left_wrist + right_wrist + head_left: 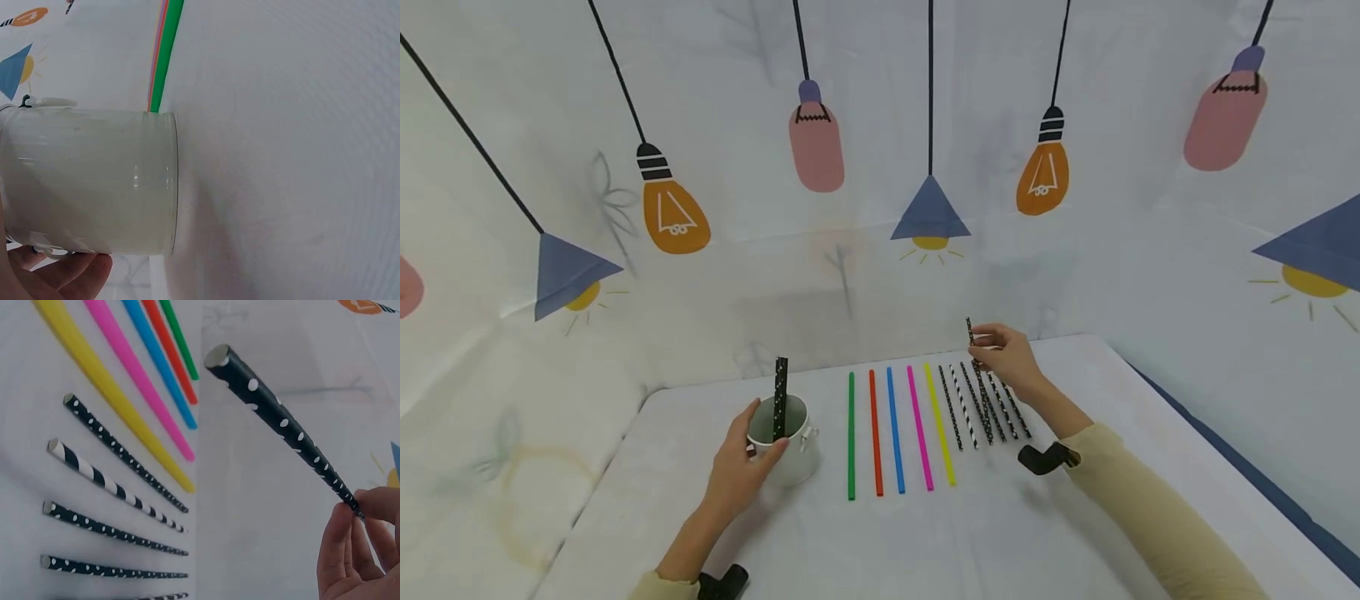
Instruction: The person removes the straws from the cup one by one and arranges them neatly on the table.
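Observation:
On the left of the table, my left hand [736,467] holds a white metal cup [797,463] with small looped ears, its fingers and thumb round the side. Black straws with white dots [780,398] stand in the cup; how many cannot be told. At the back right, my right hand [1009,364] pinches one black dotted straw [284,423] near its upper end. In the right wrist view this straw hangs at a slant, apart from the row. Below that hand lie several black-and-white patterned straws, among them a striped one [115,487].
Left of the patterned straws, plain ones lie side by side: yellow [940,423], pink [920,427], blue [895,429], red [876,433] and green [852,437]. The white table [880,554] ends at a backdrop printed with hanging lamps [930,208].

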A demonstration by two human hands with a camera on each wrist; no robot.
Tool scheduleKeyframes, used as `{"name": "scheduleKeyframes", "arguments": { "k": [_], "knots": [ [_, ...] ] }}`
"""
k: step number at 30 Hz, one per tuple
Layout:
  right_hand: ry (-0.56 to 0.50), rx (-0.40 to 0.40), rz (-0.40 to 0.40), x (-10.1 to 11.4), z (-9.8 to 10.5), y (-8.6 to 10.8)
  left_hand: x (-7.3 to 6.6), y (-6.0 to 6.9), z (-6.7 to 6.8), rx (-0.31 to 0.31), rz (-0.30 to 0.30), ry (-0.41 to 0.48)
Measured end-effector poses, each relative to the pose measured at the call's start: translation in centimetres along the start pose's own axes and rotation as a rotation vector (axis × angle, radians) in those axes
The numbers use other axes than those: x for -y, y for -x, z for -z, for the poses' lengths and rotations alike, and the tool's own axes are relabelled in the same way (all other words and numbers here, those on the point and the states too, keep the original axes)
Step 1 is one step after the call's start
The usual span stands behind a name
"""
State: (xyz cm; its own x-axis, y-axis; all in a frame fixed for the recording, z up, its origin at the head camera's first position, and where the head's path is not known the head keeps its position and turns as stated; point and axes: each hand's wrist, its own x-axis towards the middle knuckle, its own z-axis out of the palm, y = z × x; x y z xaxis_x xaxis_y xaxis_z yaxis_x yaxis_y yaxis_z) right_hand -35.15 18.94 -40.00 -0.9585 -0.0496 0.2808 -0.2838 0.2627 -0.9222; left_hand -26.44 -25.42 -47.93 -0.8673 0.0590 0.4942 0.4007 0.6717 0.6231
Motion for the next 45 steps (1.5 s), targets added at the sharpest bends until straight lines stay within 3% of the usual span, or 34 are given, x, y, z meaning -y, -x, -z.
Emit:
{"name": "scheduleKeyframes", "arguments": {
  "k": [18, 30, 45],
  "knots": [
    [0.142, -0.093, -0.131, -6.0, 4.5, -0.7, -0.1, 0.4, -0.1, 0.006, 0.006, -0.001],
    [0.237, -0.153, -0.214, -8.4, 5.4, -1.2, 0.1, 0.3, -0.2, -0.008, 0.000, 0.008],
    [0.284, -0.147, -0.274, -11.2, 5.9, -1.8, -0.1, 0.6, -0.1, -0.004, -0.002, -0.009]
  ]
}}
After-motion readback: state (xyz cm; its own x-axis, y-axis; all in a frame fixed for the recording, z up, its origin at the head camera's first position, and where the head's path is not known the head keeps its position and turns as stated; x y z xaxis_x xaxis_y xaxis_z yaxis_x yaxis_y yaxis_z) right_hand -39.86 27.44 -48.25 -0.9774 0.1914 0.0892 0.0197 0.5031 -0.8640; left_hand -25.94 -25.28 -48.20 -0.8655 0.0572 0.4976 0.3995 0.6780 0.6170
